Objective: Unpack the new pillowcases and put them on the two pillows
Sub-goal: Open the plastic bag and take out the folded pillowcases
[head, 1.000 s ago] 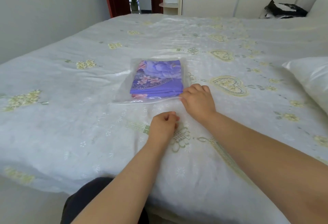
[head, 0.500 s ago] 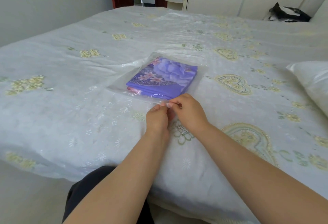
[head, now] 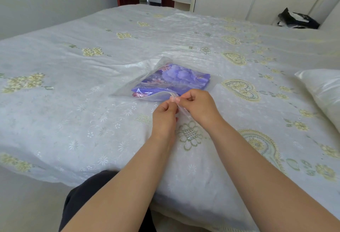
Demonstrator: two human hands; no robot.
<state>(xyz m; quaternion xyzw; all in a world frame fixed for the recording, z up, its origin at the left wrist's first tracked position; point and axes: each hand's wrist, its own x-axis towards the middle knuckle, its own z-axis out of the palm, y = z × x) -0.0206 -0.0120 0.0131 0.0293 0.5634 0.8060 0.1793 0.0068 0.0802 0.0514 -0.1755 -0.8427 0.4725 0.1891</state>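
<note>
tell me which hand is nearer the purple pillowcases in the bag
The right hand: it pinches the bag's flap closer to the pillowcases than the left hand.

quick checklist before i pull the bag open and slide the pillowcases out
1. Both hands on the bag's near edge: left hand and right hand each pinch the clear plastic bag: ok.
2. Bag mouth open: near flap lifted, full opening: cannot tell.
3. Purple pillowcases folded inside the bag: ok.
4. Bag lying on the bedspread, well in from the edge: ok.
5. Pillow within view: white pillow at right: ok.
6. Second pillow: cannot tell.
</note>
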